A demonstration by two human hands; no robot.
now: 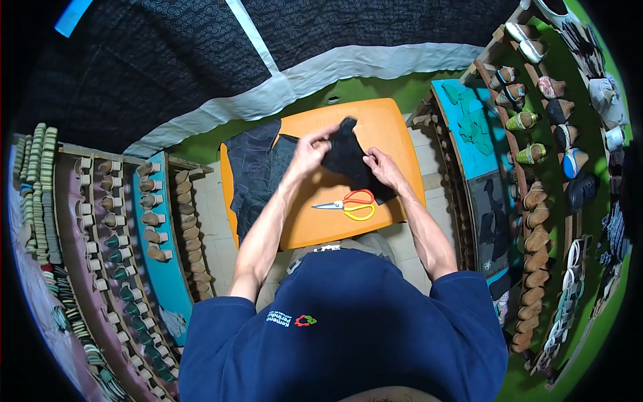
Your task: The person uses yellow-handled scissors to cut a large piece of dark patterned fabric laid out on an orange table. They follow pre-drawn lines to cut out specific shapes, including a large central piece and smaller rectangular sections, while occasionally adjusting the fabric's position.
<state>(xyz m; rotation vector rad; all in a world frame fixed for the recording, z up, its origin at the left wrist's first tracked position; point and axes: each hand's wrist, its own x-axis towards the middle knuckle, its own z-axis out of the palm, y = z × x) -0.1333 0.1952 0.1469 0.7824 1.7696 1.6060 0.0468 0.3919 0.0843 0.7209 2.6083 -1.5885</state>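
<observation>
A piece of black cloth (pixel 344 155) is raised over an orange table (pixel 305 231). My left hand (pixel 311 151) is closed at its left edge, with the fingers near the narrow top end partly blurred. On the other side, my right hand (pixel 384 167) pinches the cloth's right edge. Scissors (pixel 347 205) with one red and one yellow handle lie on the tabletop below the cloth, blades pointing left. Larger dark fabric (pixel 258 171) spreads over the table's left side and hangs past its edge.
Shelves at left hold rows of shoe forms (pixel 153 219) and striped rolls (pixel 44 161). Racks at right carry shoes (pixel 526 120) and brown shoe forms (pixel 534 268). A blue surface with green scraps (pixel 474 120) stands right of the table. Dark patterned cloth (pixel 174 60) hangs behind.
</observation>
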